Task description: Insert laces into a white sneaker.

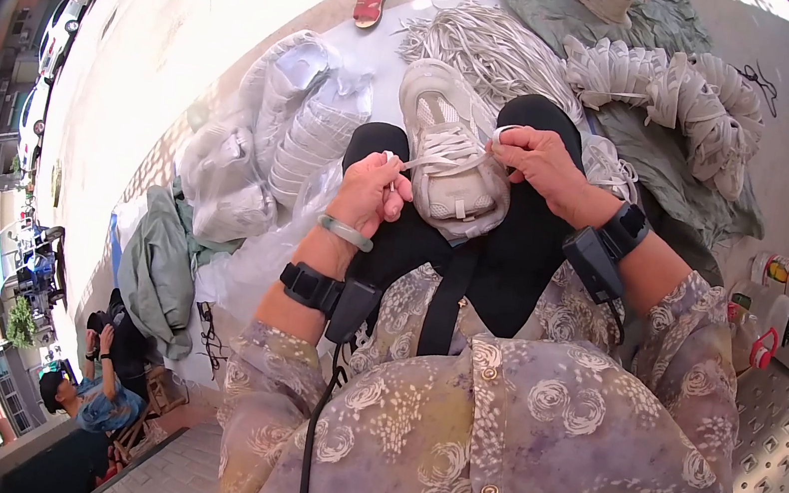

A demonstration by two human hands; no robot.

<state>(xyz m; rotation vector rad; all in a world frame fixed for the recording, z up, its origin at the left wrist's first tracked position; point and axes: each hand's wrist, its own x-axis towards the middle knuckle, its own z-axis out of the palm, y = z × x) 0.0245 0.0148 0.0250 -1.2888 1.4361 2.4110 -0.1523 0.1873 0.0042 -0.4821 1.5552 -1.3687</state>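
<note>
An off-white sneaker upper (430, 110) rests on my lap between my black-covered knees, with its tongue end toward me and its toe pointing away. White shoelace (450, 153) criss-crosses its front. To the left of the upper, my left hand (372, 191) is closed, pinching one end of the lace. My right hand (544, 172) is on the other side, with thumb and forefinger pinched on the other lace end. Lace runs from the upper toward both hands. Some fingers of each hand are curled out of sight.
Loose white laces (487, 53) lie beyond my knees. Stacked shoe uppers fill clear plastic bags (315, 129) at left; strung uppers (639, 84) lie on green cloth at right. Red sandals (371, 3) sit far ahead. Bottles (758, 318) stand right. Another person (100, 404) sits lower left.
</note>
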